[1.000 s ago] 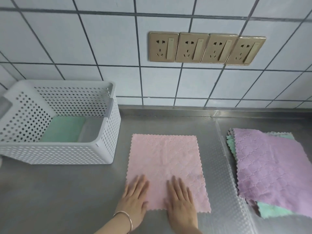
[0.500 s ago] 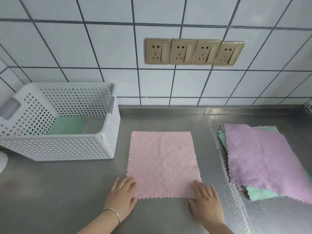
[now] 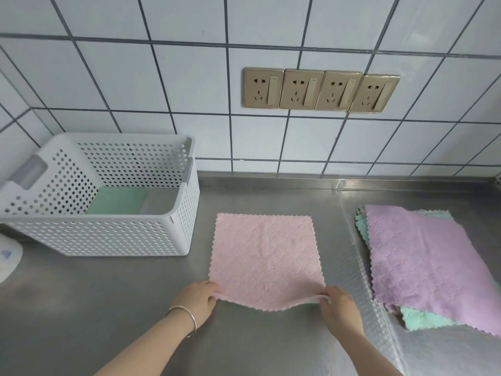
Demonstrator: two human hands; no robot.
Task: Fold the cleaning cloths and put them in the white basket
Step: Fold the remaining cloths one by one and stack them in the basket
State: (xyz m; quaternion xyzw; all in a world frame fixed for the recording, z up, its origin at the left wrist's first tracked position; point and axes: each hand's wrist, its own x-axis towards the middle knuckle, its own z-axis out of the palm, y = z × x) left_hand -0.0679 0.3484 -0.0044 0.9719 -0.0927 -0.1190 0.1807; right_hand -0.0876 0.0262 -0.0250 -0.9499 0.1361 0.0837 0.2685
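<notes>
Nearest the counter's front edge, the left hand pinches the near left corner of the pink cloth, its grip closed on the fabric between thumb and fingers; a thin bracelet circles that wrist. The right hand does the same at the near right corner, its grip also closed on the cloth. Between the two hands the near hem is raised a little off the steel and sags in a shallow curve, while the rest of the pink cloth lies flat and square on the middle of the counter, its far edge towards the back wall.

At the counter's right side a stack of cloths lies unfolded: a purple cloth on top, with green cloths showing under it at the near edge and along the left and far edges. The stack sits on a textured, dimpled part of the steel and is apart from the pink cloth.

At the left edge, a small part of a white round object shows; what it is cannot be told.

Farther back on the left stands the white basket, perforated, just beside the pink cloth's far left corner without touching it. Inside, a folded green cloth lies flat on its floor.

Behind the counter rises the white tiled wall, carrying a row of four gold sockets.
</notes>
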